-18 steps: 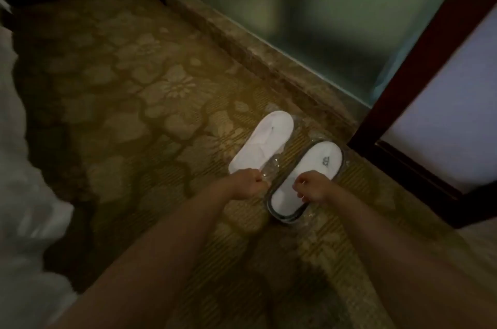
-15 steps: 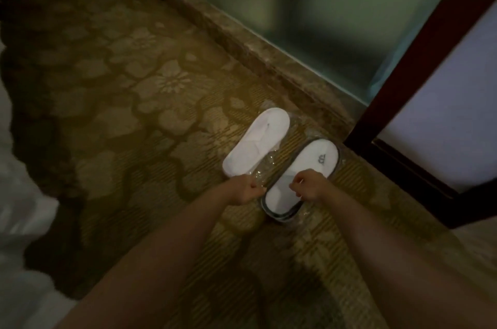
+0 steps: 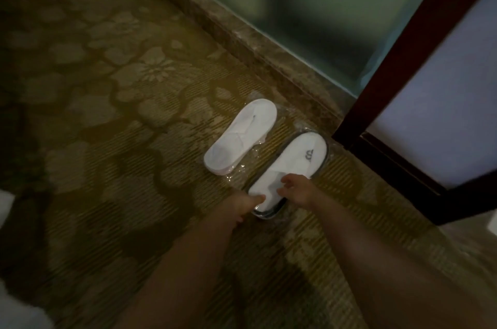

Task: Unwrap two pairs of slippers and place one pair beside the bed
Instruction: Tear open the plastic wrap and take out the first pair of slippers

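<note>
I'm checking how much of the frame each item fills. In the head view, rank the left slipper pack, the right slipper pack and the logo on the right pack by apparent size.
1-2. Left slipper pack and right slipper pack: look alike; the hands partly cover the right one.
3. Logo: far smallest.

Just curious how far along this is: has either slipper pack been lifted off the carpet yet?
No: both the left slipper pack and the right slipper pack lie flat on the carpet.
</note>
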The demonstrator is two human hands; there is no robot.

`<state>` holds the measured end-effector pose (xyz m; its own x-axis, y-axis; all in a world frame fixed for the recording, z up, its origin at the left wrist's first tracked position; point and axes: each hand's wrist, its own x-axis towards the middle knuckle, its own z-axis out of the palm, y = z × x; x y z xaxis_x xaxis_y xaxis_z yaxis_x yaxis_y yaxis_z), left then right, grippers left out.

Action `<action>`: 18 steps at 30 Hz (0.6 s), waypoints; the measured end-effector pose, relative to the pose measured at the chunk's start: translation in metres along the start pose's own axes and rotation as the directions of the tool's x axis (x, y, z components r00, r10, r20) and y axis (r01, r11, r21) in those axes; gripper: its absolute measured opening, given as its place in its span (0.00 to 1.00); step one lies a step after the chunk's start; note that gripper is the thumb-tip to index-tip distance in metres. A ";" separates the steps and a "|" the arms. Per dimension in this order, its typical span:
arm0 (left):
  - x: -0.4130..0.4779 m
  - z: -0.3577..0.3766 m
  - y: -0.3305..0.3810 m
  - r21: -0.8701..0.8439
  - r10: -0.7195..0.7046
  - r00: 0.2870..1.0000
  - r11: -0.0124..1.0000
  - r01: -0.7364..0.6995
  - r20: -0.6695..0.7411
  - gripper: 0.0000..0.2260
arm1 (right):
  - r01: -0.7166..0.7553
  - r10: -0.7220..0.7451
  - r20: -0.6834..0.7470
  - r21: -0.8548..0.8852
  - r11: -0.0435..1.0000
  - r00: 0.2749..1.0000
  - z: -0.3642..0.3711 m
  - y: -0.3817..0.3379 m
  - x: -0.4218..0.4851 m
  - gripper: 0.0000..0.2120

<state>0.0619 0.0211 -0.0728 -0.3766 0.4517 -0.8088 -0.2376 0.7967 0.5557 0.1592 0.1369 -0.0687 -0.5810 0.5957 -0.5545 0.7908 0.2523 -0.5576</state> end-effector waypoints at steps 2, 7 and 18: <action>0.009 0.006 -0.004 -0.082 0.014 1.000 0.997 -0.015 -0.022 0.34 | -0.013 0.012 0.027 0.039 0.999 1.000 -0.002 0.003 -0.003 0.24; 0.013 0.014 -0.004 -0.289 0.099 0.991 0.949 -0.122 -0.091 0.28 | -0.014 0.006 0.063 0.116 0.993 0.998 -0.015 0.009 -0.013 0.25; -0.045 -0.032 0.047 0.000 0.308 0.951 0.951 -0.308 -0.036 0.22 | 0.036 0.018 -0.245 0.215 0.976 0.969 -0.045 -0.023 -0.040 0.24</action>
<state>0.0392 0.0254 -0.0044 -0.4634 0.6603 -0.5910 -0.1105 0.6187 0.7779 0.1730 0.1419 -0.0064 -0.5018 0.7688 -0.3964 0.7094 0.1036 -0.6971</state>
